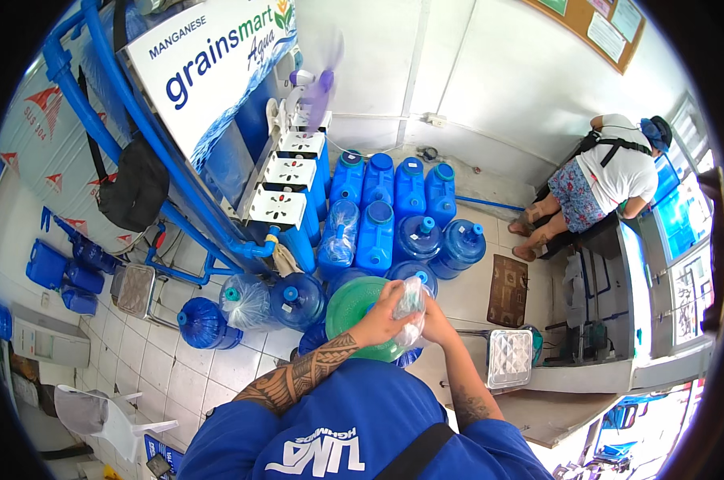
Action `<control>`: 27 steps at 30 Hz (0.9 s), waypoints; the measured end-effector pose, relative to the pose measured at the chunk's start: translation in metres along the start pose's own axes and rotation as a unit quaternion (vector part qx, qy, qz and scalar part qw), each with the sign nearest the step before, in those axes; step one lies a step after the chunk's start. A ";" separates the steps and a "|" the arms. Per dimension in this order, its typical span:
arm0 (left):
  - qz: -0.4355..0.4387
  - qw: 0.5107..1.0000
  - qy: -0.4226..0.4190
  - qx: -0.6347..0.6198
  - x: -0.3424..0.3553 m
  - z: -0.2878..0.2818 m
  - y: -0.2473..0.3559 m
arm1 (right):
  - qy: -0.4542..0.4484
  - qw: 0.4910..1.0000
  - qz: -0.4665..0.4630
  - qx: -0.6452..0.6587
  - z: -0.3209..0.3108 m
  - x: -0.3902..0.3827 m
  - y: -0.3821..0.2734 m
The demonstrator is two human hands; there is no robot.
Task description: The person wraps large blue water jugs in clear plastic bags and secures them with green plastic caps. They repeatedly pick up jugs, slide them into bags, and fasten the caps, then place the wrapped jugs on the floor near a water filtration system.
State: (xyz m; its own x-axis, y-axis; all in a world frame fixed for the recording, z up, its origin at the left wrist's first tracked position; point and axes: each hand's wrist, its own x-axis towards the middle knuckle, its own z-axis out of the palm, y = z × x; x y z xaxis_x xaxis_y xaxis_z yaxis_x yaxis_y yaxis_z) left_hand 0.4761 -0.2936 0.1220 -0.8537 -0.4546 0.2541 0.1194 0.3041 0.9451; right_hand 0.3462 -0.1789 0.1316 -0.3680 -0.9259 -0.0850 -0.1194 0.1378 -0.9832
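In front of my chest, both hands hold a crumpled clear plastic bag (411, 308) with something whitish in it that I cannot make out. My left hand (383, 317) curls round its left side, fingers bent. Against its right side is my right hand (436, 322), with its fingers partly hidden behind the plastic. Beneath my left hand is a round green basin (346, 308), resting over the large blue water bottles. Closest to the basin stand a round blue water bottle (298, 301) on the left and another round bottle (415, 276) just beyond it.
Rows of blue rectangular water containers (375, 236) stand ahead. Filter housings (298, 240) and blue pipes (254, 248) line the left. A metal stool (509, 360) is at my right, a white chair (106, 416) behind left. A person (606, 172) bends over the right-hand counter. A brown mat (508, 290) lies on the floor.
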 end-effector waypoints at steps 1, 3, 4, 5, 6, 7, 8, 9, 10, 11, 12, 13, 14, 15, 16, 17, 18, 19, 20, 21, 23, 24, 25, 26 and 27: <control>-0.024 0.999 0.007 -0.039 -0.002 0.003 0.001 | -0.012 0.996 0.037 0.084 0.003 -0.004 -0.001; -0.046 0.997 0.026 -0.049 -0.002 0.004 0.003 | -0.051 0.928 0.079 0.361 0.001 -0.012 -0.002; -0.041 0.999 0.028 0.022 -0.005 0.007 0.005 | -0.039 0.908 0.062 0.412 0.003 -0.019 -0.001; -0.034 0.995 0.039 0.086 -0.006 0.007 0.007 | -0.043 0.878 0.029 0.476 0.003 -0.025 0.000; 0.013 0.985 -0.010 0.170 -0.007 0.012 0.011 | -0.001 0.939 0.033 0.342 0.009 -0.026 0.004; -0.005 0.983 -0.058 0.174 -0.006 0.012 0.013 | 0.031 0.999 -0.021 0.037 0.009 -0.026 0.008; 0.004 0.980 -0.097 0.173 -0.004 0.012 0.013 | 0.054 0.989 0.085 0.111 0.009 -0.029 0.013; -0.017 0.971 -0.164 0.175 -0.004 0.013 0.014 | 0.052 0.964 0.141 0.219 0.006 -0.030 0.018; -0.068 0.970 -0.232 0.021 0.003 0.005 0.011 | 0.068 0.959 0.177 0.210 -0.002 -0.032 0.022; -0.051 0.972 -0.228 -0.004 0.006 -0.002 0.006 | 0.073 0.952 0.190 0.228 -0.014 -0.035 0.027; -0.032 0.974 -0.223 -0.029 0.009 -0.009 0.001 | 0.105 0.940 0.228 0.232 -0.025 -0.038 0.031; -0.001 0.978 -0.203 -0.042 0.010 -0.015 -0.005 | 0.122 0.944 0.176 0.251 -0.037 -0.043 0.037; -0.047 0.985 -0.163 -0.019 0.010 -0.022 -0.013 | 0.167 0.940 0.151 0.256 -0.046 -0.051 0.043; -0.071 0.978 -0.175 0.092 0.003 -0.023 -0.020 | 0.183 0.938 0.097 0.279 -0.056 -0.057 0.050; -0.061 0.962 -0.165 0.207 -0.007 -0.021 -0.025 | 0.235 0.938 0.135 0.213 -0.065 -0.062 0.057; -0.050 0.934 -0.151 0.321 -0.015 -0.017 -0.031 | 0.259 0.941 0.141 0.164 -0.076 -0.065 0.065; -0.059 0.905 -0.189 0.377 -0.024 -0.013 -0.037 | 0.266 0.944 0.140 0.137 -0.083 -0.067 0.074; -0.035 0.908 -0.154 0.389 -0.027 -0.009 -0.042 | 0.274 0.945 0.140 0.110 -0.091 -0.069 0.082; -0.012 0.908 -0.118 0.401 -0.029 -0.005 -0.047 | 0.268 0.948 0.134 0.108 -0.095 -0.069 0.090; -0.002 0.905 -0.089 0.416 -0.030 -0.005 -0.050 | 0.263 0.950 0.127 0.107 -0.097 -0.070 0.098; -0.005 0.921 -0.050 0.386 -0.033 -0.017 -0.050 | 0.283 0.934 0.193 0.099 -0.097 -0.075 0.112; -0.032 0.926 -0.044 0.374 -0.029 -0.026 -0.047 | 0.299 0.921 0.236 0.076 -0.098 -0.076 0.118; -0.006 0.931 0.026 0.364 -0.031 -0.042 -0.040 | 0.282 0.931 0.215 0.082 -0.096 -0.076 0.123; -0.001 0.933 0.076 0.352 -0.040 -0.065 -0.029 | 0.276 0.935 0.213 0.073 -0.094 -0.078 0.127; 0.002 0.930 0.143 0.338 -0.048 -0.087 -0.016 | 0.248 0.944 0.205 0.066 -0.090 -0.080 0.131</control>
State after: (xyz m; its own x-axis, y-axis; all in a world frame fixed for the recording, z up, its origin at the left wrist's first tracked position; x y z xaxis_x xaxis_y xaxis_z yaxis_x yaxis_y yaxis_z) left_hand 0.5589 -0.3493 0.1125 -0.6725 -0.6271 0.3932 -0.3056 0.7191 0.6242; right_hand 0.2767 -0.0553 0.0239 -0.7494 -0.5204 -0.4094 0.2306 0.3745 -0.8981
